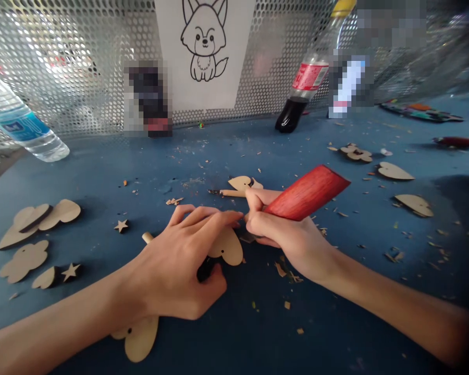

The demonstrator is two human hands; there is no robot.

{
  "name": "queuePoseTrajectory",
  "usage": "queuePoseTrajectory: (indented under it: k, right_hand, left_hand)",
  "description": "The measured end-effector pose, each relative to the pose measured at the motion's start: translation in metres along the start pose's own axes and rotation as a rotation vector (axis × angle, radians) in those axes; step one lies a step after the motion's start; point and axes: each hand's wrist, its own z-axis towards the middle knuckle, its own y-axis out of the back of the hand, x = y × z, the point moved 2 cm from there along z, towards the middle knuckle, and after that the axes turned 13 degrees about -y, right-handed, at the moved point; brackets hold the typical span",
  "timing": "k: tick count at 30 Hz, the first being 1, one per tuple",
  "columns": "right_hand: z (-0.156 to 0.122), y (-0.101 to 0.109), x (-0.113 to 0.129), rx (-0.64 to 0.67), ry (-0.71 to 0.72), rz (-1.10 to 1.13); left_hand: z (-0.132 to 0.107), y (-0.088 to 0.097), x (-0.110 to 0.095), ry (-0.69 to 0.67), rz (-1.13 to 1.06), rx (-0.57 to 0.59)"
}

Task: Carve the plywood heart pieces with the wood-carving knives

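Observation:
My left hand point(189, 252) lies over a thin wooden cutout point(229, 247) and holds it against the table, its fingers reaching across the piece and its thumb apart in front. A rounded lobe and a small hole show; the rest is hidden. In my right hand point(293, 232) is a carving tool point(307, 192) with a thick red wooden handle, gripped by closed fingers. Its working end points at the cutout's right side and is mostly hidden by fingers. Another holed cutout point(140, 338) lies partly beneath my left wrist. Behind the hands rests a thin wooden-handled brush point(232, 193) beside a wooden heart point(240, 182).
Wooden cutouts point(25, 260) and small stars point(121, 225) lie at left, more hearts point(394, 171) at right. Wood chips point(285, 271) litter the blue table point(172, 161). A water bottle point(31, 125), cola bottle point(300, 94) and fox drawing point(205, 47) stand along the perforated metal screen.

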Motion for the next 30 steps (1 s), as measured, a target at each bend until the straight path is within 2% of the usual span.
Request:
queuePoseTrajectory:
  k: [5,13,30]
  right_hand:
    - [-0.0029,-0.0022,0.0017,0.004,0.056,-0.070]
    - [-0.0018,-0.0060,0.0030,-0.018,0.149,-0.214]
    - [-0.0046,-0.0100,0.0003,-0.008,0.125,-0.221]
  left_hand:
    - [-0.0003,-0.0018,0.0004,0.065,0.077,-0.035]
    - [-0.0011,-0.0039,-0.0007,0.069,0.084,-0.023]
    - [0.0019,-0.0054,0.0010,0.076,0.120,0.014]
